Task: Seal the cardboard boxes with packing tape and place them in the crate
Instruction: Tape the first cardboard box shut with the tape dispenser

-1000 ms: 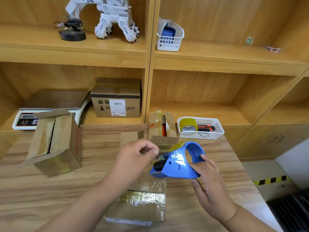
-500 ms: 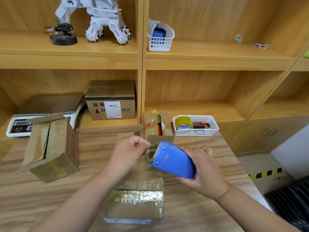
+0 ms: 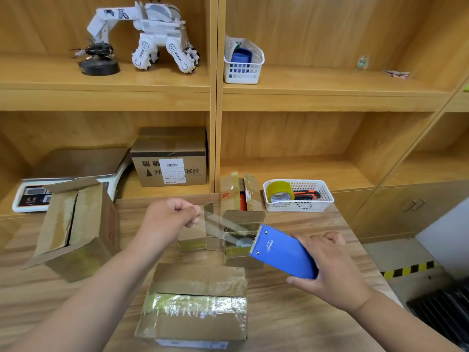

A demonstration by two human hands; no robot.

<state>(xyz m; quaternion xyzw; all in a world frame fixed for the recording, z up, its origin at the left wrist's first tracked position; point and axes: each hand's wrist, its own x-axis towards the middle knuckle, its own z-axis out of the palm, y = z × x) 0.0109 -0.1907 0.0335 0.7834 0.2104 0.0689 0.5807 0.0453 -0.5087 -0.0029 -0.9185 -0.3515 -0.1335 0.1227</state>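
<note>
My right hand grips a blue tape dispenser, its toothed edge pointing left. My left hand pinches the free end of the clear tape, which stretches between the hand and the dispenser. Both hands hover above the table. Below them, near the front edge, lies a cardboard box with shiny tape across its top. A larger box with a split top seam sits at the left. Small open boxes stand behind the tape.
A white basket with a yellowish tape roll and an orange knife stands at the table's back right. A scale and a labelled box sit on the shelf behind. A dark crate shows on the floor at right.
My hands have moved apart, drawing a length of clear tape out of the dispenser. The dispenser has shifted right, and my left hand has moved left and up.
</note>
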